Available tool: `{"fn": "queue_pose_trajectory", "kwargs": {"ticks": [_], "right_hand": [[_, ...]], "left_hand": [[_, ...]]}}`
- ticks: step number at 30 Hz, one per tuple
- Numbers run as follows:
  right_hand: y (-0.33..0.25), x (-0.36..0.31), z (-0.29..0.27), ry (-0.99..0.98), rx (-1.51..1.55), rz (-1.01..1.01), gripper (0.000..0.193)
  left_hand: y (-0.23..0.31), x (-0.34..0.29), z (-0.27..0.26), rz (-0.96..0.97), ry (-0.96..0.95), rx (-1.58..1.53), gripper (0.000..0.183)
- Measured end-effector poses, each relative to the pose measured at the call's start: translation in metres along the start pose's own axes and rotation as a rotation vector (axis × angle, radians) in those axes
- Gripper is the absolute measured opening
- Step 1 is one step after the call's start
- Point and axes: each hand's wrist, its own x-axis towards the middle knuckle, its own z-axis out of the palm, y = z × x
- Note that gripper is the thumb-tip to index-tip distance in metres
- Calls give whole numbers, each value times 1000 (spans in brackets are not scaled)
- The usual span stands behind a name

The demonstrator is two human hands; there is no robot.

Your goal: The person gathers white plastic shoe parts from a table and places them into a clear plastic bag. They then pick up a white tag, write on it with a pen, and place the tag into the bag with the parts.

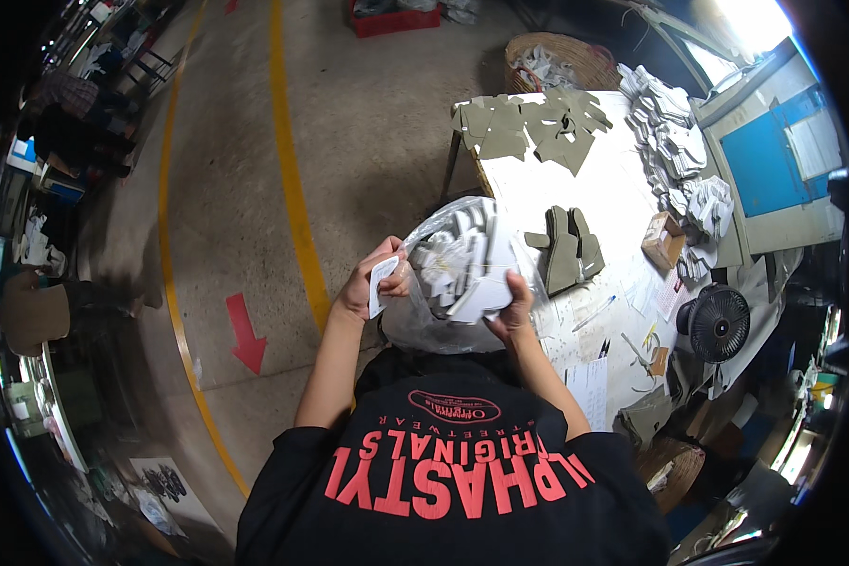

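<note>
Left hand (377,283) pinches a small white paper slip (381,285) against the rim of a clear, crinkled plastic bag (413,332). Right hand (515,307) grips flat, smooth white cut pieces (484,294) at the bag's mouth, thumb on top. Bag sits just left of a white flat-topped table (525,184), full of loose, curved white scraps (439,269). On table: thick olive stacked pieces (573,250), black round fan (717,324), open brown box (663,238); farther, thin angular olive sheets (500,127). Beyond: woven wicker basket (590,68).
</note>
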Motion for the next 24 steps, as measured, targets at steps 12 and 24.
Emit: {"fn": "queue_pose_trajectory", "kwargs": {"ticks": [12, 24], "right_hand": [[49, 16, 29, -55, -1293, 260, 76], [-36, -8, 15, 252, -1704, -872, 77]], "left_hand": [[-9, -1, -20, 62, -5, -116, 13], [15, -18, 8, -83, 331, 497, 11]]}}
